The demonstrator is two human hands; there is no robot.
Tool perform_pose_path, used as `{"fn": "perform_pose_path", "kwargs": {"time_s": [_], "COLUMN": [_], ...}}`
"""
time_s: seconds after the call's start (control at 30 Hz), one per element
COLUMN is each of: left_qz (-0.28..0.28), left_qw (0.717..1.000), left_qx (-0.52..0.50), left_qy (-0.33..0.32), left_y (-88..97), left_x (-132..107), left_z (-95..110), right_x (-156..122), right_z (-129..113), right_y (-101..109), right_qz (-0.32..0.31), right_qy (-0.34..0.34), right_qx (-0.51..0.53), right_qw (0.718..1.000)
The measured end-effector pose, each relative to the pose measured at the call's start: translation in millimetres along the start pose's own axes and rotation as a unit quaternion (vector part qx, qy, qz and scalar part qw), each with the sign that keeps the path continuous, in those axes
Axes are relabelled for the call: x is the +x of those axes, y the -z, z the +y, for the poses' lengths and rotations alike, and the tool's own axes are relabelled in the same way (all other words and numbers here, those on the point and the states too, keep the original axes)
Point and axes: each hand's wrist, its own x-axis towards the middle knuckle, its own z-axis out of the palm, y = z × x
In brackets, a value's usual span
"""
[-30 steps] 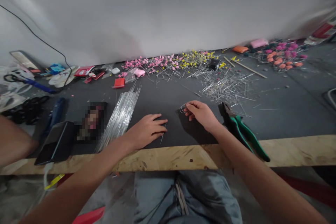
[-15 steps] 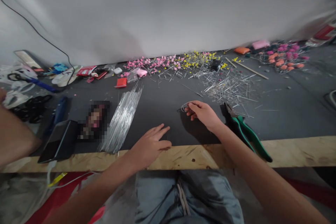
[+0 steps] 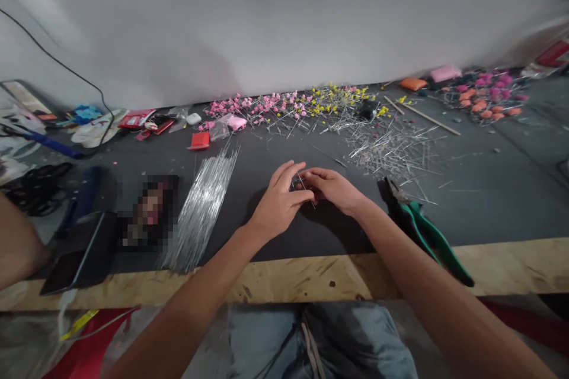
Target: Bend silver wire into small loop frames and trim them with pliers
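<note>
My two hands meet over the dark mat (image 3: 275, 160) in the middle of the table. My right hand (image 3: 333, 188) is closed in a pinch on a thin bent wire (image 3: 304, 185). My left hand (image 3: 279, 204) touches the same wire, its thumb and fingers pinched on it while the other fingers stretch out. A bundle of straight silver wires (image 3: 202, 204) lies to the left of my hands. Green-handled pliers (image 3: 422, 228) lie just to the right of my right forearm.
Loose cut wires (image 3: 386, 145) are scattered behind the pliers. Pink and yellow bead flowers (image 3: 284, 105) line the wall, with orange and magenta ones (image 3: 486, 93) at far right. A phone (image 3: 75, 254) lies at left by another person's arm (image 3: 18, 243). The wooden table edge (image 3: 311, 275) runs along the front.
My left hand has risen from the table's front edge and joined my right hand on the wire. The right hand has stayed about where it was.
</note>
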Motion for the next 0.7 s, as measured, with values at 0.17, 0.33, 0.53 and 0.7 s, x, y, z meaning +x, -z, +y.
{"fn": "perform_pose_path", "kwargs": {"time_s": [0.17, 0.33, 0.53, 0.7], "left_qz": [-0.072, 0.002, 0.134, 0.169], "left_qw": [0.996, 0.989, 0.925, 0.878], "left_qx": [-0.06, -0.136, -0.264, -0.327], "left_qy": [0.004, 0.059, 0.24, 0.307], "left_y": [-6.4, -10.5, -23.3, -27.6], "left_x": [12, 24, 34, 41], "left_z": [-16, -23, -35, -39], "right_x": [11, 28, 41, 40], "right_z": [-1, 1, -1, 0], "right_y": [6, 6, 3, -3], "right_qz": [-0.02, 0.048, 0.089, 0.136], "right_qy": [-0.009, 0.039, 0.065, 0.099], "right_qx": [0.036, 0.035, 0.029, 0.053], "right_qw": [0.999, 0.997, 0.994, 0.984]}}
